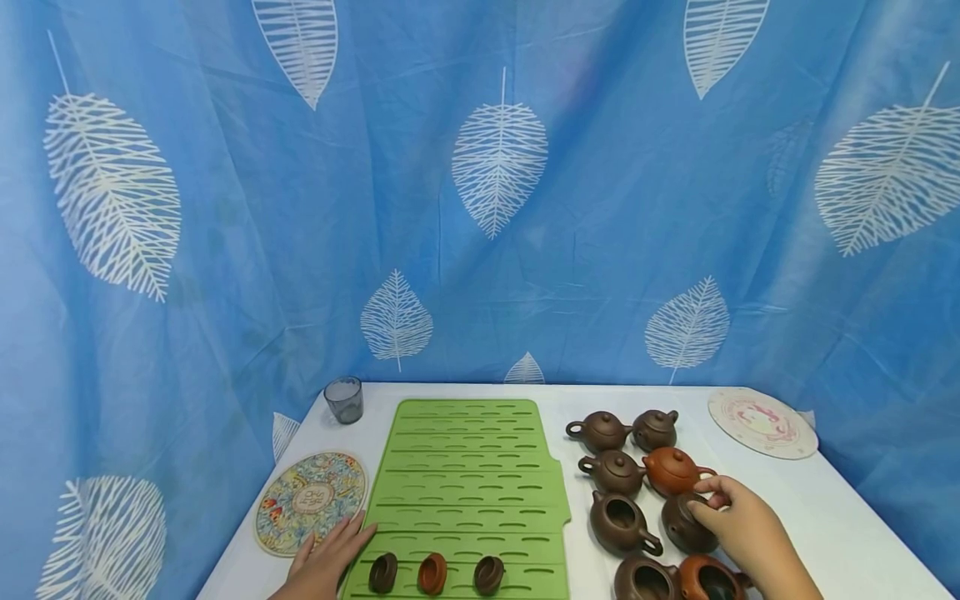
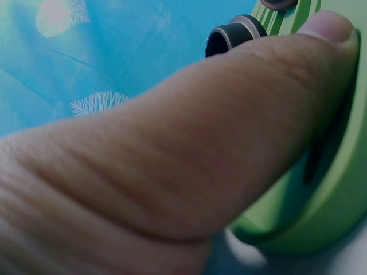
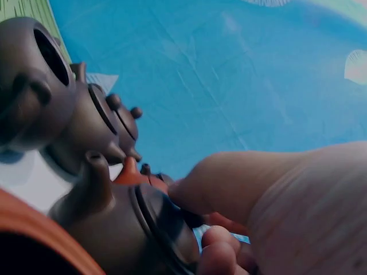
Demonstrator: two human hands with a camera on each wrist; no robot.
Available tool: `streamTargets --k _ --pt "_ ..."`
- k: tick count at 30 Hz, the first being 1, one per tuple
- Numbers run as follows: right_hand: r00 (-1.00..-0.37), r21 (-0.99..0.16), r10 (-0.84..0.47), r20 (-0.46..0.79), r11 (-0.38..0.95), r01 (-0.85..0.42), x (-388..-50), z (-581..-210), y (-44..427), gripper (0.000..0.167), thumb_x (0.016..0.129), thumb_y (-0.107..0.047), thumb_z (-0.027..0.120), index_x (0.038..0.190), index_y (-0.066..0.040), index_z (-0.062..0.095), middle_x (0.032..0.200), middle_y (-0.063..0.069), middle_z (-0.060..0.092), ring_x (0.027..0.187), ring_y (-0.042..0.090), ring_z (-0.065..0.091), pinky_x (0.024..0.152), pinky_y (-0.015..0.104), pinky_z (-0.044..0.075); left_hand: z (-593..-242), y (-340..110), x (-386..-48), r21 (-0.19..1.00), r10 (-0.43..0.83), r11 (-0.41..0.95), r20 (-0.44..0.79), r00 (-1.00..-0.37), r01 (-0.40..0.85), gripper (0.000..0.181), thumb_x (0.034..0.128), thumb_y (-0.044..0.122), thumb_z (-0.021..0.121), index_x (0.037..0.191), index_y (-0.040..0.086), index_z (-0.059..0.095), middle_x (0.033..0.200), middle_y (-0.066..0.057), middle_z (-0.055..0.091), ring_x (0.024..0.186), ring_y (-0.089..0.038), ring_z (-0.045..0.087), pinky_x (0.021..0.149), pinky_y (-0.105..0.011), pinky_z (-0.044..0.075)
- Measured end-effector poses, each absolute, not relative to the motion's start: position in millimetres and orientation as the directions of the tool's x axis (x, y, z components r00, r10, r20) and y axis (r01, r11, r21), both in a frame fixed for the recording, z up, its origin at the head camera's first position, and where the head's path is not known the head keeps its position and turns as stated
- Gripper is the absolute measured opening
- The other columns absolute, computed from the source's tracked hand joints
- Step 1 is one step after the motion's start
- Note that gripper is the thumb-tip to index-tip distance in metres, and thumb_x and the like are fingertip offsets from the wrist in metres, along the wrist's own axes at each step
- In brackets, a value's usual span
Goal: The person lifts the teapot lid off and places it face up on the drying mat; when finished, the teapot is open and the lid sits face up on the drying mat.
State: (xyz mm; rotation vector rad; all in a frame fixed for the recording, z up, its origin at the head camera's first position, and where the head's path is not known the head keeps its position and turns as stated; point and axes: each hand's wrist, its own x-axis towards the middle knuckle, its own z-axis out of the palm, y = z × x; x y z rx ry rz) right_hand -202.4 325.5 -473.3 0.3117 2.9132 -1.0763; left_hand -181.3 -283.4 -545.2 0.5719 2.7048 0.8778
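Pinching, apparently, round dark brown clay lid (image 3: pixel 165 215) of squat matching teapot (image 1: pixel 679 530): right hand (image 1: pixel 738 518), contact partly hidden. Teapot stands on white tabletop (image 1: pixel 817 517), right of green slotted mat (image 1: pixel 472 490). Left hand (image 1: pixel 326 560) relaxed, fingers extended, at mat's edge. Risks: loose pinch could drop lid, chipping it; sideways tug could knock orange-red clay teapot (image 1: pixel 670 475) crowded just beyond.

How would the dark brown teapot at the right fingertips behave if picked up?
The dark brown teapot, matte like unglazed clay, is probably stiff and brittle. Its lid, separated by a seam, may slip off if tipped. The smooth, rounded belly could feel slippery.
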Motion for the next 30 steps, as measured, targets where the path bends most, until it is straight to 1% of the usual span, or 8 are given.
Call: streamTargets --k 5,9,14,19,22,25,26,30 --pt "-0.982 -0.641 0.142 -0.125 0.744 0.189 -200.6 -475.0 332.2 0.046 0.096 -0.043 0.074 0.119 -0.004 0.067 0.099 0.005 0.060 0.089 0.020 0.057 0.063 0.025 0.045 -542.1 -282.1 -180.2 0.602 0.425 0.750 -0.120 -0.897 0.275 0.104 0.0854 0.061 0.081 0.160 0.002 0.038 0.166 -0.032 0.026 0.149 -0.062 0.021 0.117 -0.096 0.003" --pt "-0.982 -0.668 0.129 -0.136 0.721 0.187 -200.7 -475.3 332.1 0.041 0.096 -0.037 0.074 0.118 -0.004 0.067 0.097 0.004 0.059 0.084 0.019 0.055 0.061 0.025 0.044 -540.6 -281.8 -179.8 0.602 0.425 0.750 -0.123 -0.897 0.273 0.105 0.0858 0.060 0.081 0.160 0.000 0.038 0.166 -0.033 0.026 0.148 -0.062 0.021 0.117 -0.096 0.003" --pt "-0.985 -0.666 0.116 -0.130 0.725 0.174 -200.0 -476.4 331.9 0.037 0.099 -0.037 0.072 0.117 -0.006 0.068 0.096 0.003 0.058 0.083 0.018 0.054 0.061 0.025 0.043 -540.1 -280.8 -178.5 0.599 0.423 0.752 -0.119 -0.898 0.275 0.104 0.0860 0.060 0.080 0.160 0.000 0.038 0.166 -0.033 0.027 0.148 -0.062 0.021 0.117 -0.096 0.004" --pt "-0.987 -0.654 0.120 -0.103 0.740 0.158 -198.8 -474.9 333.3 0.037 0.101 -0.041 0.071 0.114 -0.007 0.067 0.092 0.002 0.061 0.082 0.018 0.054 0.061 0.025 0.045 -541.0 -280.8 -177.6 0.599 0.423 0.749 -0.106 -0.900 0.281 0.102 0.0870 0.060 0.079 0.160 0.000 0.039 0.165 -0.033 0.028 0.148 -0.063 0.022 0.116 -0.096 0.005" --pt "-0.989 -0.636 0.135 -0.057 0.759 0.140 -197.9 -473.3 334.6 0.040 0.102 -0.046 0.069 0.112 -0.008 0.067 0.087 0.001 0.060 0.079 0.017 0.053 0.061 0.025 0.042 -541.1 -281.3 -177.2 0.596 0.428 0.749 -0.101 -0.898 0.290 0.102 0.0873 0.060 0.079 0.160 0.001 0.039 0.165 -0.033 0.028 0.147 -0.063 0.023 0.115 -0.097 0.006" --pt "-0.987 -0.632 0.158 -0.028 0.762 0.140 -196.9 -471.7 335.7 0.045 0.102 -0.051 0.066 0.114 -0.008 0.066 0.084 0.002 0.057 0.077 0.018 0.050 0.061 0.025 0.037 -541.2 -281.9 -177.0 0.597 0.432 0.746 -0.096 -0.897 0.295 0.102 0.0875 0.060 0.079 0.160 0.000 0.039 0.165 -0.033 0.028 0.147 -0.063 0.022 0.115 -0.097 0.005" --pt "-0.986 -0.636 0.166 -0.022 0.759 0.142 -196.6 -471.1 335.7 0.047 0.103 -0.053 0.065 0.116 -0.007 0.066 0.085 0.003 0.057 0.077 0.018 0.050 0.060 0.025 0.037 -541.3 -282.0 -177.0 0.599 0.433 0.744 -0.094 -0.897 0.296 0.102 0.0874 0.060 0.079 0.160 0.000 0.039 0.165 -0.033 0.028 0.147 -0.063 0.022 0.115 -0.097 0.005" --pt "-0.980 -0.681 0.195 -0.031 0.714 0.163 -195.2 -469.4 333.7 0.055 0.104 -0.057 0.060 0.122 -0.006 0.064 0.092 0.003 0.065 0.078 0.017 0.054 0.059 0.025 0.044 -541.6 -281.0 -176.4 0.602 0.425 0.744 -0.091 -0.901 0.290 0.101 0.0877 0.060 0.078 0.159 0.001 0.040 0.165 -0.033 0.028 0.147 -0.063 0.022 0.116 -0.096 0.005"
